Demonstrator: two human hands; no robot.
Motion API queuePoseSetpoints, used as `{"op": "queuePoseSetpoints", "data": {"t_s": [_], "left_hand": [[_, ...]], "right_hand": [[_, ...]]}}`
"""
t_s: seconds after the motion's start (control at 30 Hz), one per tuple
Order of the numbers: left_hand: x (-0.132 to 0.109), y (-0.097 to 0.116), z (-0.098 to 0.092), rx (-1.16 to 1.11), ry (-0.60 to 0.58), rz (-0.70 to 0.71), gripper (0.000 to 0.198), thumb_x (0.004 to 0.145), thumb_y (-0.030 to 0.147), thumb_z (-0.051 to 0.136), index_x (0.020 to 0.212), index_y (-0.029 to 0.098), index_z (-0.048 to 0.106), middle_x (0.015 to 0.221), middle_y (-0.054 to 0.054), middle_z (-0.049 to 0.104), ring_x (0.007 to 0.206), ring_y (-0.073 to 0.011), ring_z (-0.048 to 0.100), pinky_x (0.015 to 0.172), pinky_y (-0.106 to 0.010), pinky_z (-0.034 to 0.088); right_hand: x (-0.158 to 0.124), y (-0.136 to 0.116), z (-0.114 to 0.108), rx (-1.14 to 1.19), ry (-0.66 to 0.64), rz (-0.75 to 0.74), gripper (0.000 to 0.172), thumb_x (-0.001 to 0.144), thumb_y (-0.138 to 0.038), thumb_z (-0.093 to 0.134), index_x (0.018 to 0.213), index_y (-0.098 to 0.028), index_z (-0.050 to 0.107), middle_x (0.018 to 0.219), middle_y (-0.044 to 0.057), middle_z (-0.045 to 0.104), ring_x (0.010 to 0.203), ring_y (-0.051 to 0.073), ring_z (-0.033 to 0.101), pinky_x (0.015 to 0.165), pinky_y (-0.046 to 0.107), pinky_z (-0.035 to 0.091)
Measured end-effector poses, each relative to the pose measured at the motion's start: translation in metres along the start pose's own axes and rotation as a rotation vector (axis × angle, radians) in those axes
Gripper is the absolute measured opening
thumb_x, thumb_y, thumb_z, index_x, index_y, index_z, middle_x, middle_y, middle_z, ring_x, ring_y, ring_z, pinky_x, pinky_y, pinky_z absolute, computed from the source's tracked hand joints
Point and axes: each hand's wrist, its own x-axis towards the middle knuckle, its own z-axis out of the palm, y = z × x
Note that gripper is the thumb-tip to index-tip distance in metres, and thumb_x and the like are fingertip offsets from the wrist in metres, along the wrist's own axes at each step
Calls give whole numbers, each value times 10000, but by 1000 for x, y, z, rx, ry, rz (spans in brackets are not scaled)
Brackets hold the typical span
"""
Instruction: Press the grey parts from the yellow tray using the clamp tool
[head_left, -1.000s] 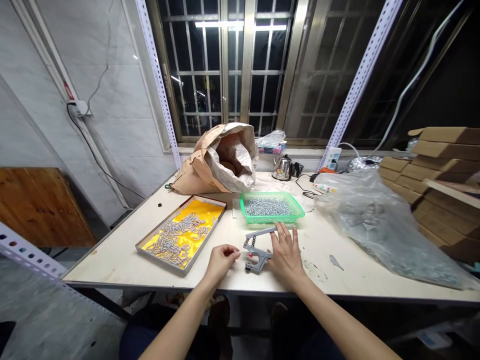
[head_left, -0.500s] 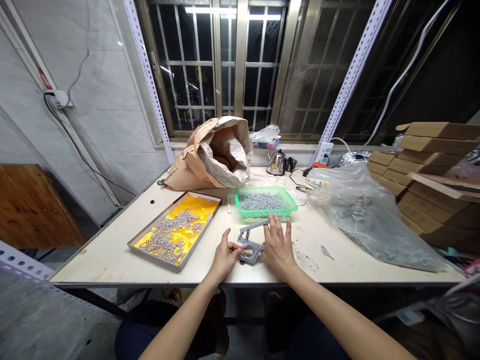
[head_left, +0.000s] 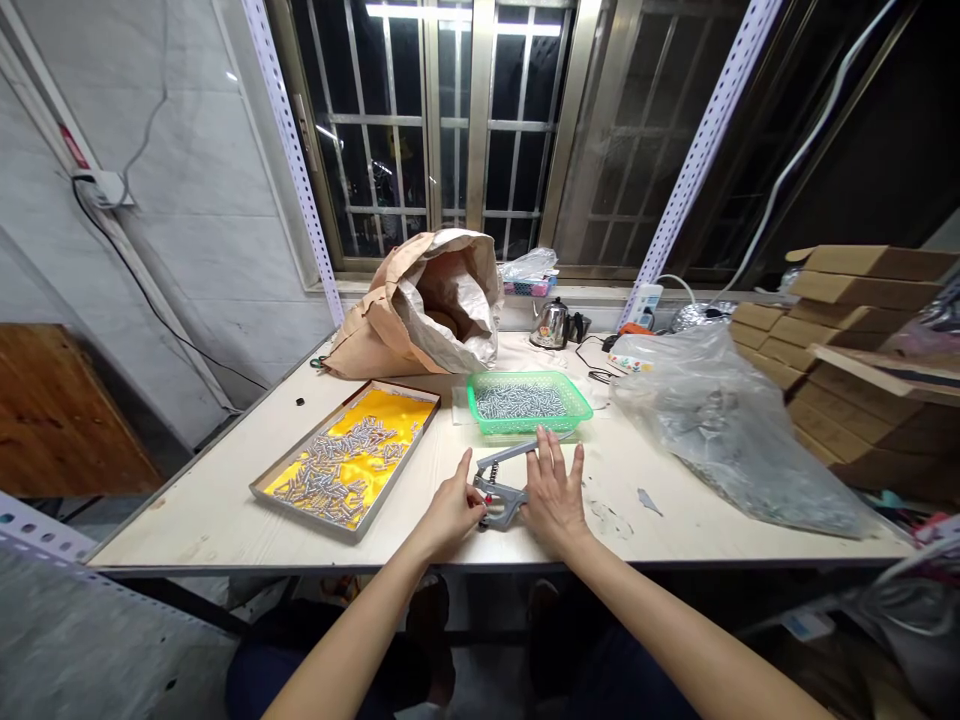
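Grey metal snap-fastener pliers (head_left: 507, 506), with a spring and a small red part at the jaws, lie on the table in front of me. My right hand (head_left: 556, 500) is on them from the right, fingers laid over the upper handle and the thumb side against the lower frame. At the jaw end, my left hand (head_left: 452, 515) has its thumb and a fingertip pinched together, another finger pointing up. Whatever small piece it pinches is hidden. A green basket (head_left: 578, 411) of small metal pieces stands just behind the pliers. Left of them, a shallow tray (head_left: 257, 490) has similar pieces on yellow cloth.
A large open paper sack (head_left: 375, 335) lies behind the tray. On the right is a clear plastic bag (head_left: 742, 440), with stacked cardboard boxes (head_left: 862, 310) beyond it. A metal kettle (head_left: 551, 325) stands at the back near cables. The table's front edge is close to my forearms.
My left hand has shifted slightly at the jaws, its raised finger now more upright. My right hand stays on the pliers. The whole view has drifted a little.
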Motion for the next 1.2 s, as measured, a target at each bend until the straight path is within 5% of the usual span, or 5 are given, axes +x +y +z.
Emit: {"op": "queuePoseSetpoints", "data": {"t_s": [0.27,0.57,0.87,1.03,1.2], "left_hand": [[0,-1,0,73,6,31,959,689,120,570,1478,110,24,792,-26,711,720,-170,634,701,-264,447],[-12,1,9,-248,40,-75,987,684,170,646,1476,100,61,733,-19,696,675,-147,626,700,-261,460],[-19,1,8,-354,97,-136,1023,663,183,695,1476,115,78,703,-9,686,652,-141,618,674,-258,458],[-20,-6,6,-399,114,-114,1068,646,225,737,1474,120,70,771,-25,668,719,-151,622,724,-282,466],[-24,-10,-5,-370,405,-114,883,687,425,700,1405,135,274,946,-77,630,795,-155,590,702,-268,458]], "right_hand": [[-5,-2,0,25,-23,42,741,603,-314,716,1243,-24,479,1488,252,190,1402,338,-8,1077,629,-56],[-10,-3,1,26,-31,56,624,669,-239,588,1240,-15,476,1489,245,193,1403,332,19,1076,619,-41],[-12,-2,11,75,44,20,460,749,-280,581,1159,-78,529,1429,219,348,1355,327,192,1081,621,-10],[-7,5,10,137,13,-56,304,802,-309,553,1035,-114,570,1102,169,582,1055,286,478,988,488,311],[4,15,13,151,-281,-125,285,791,-257,545,1030,-106,571,880,115,616,852,236,551,696,307,411]]}}
